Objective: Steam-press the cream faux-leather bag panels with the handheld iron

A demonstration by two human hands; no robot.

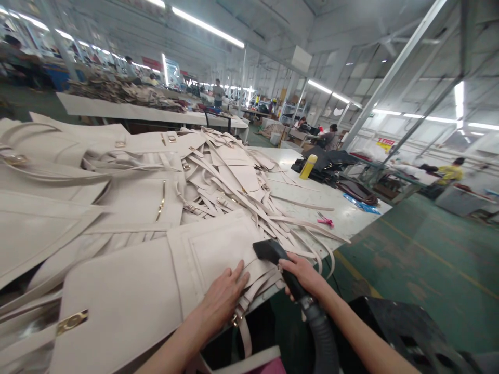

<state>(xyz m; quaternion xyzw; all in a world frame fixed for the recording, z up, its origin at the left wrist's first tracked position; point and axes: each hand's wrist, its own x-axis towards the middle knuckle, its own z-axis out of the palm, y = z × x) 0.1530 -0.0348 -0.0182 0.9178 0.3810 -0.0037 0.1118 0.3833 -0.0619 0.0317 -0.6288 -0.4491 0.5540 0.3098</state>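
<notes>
A cream leather bag piece (128, 283) with a gold clasp lies flat across the near side of the table. My left hand (226, 292) rests on its stitched panel, fingers spread and pressing lightly. In my right hand (302, 272) is a black vacuum nozzle (268, 250) on a ribbed hose (322, 332), its wide mouth at the panel's right edge. Cream straps (249, 291) hang off the table edge beneath, one carrying a gold buckle (236, 319).
More cream bag pieces (132, 197) and loose straps (230, 192) are heaped behind. Pink-handled scissors (325, 221), a yellow bottle (308, 167) and black bags (331, 163) sit on the table (312, 197) to the right. A black machine (405, 332) stands at lower right. Several people work farther off.
</notes>
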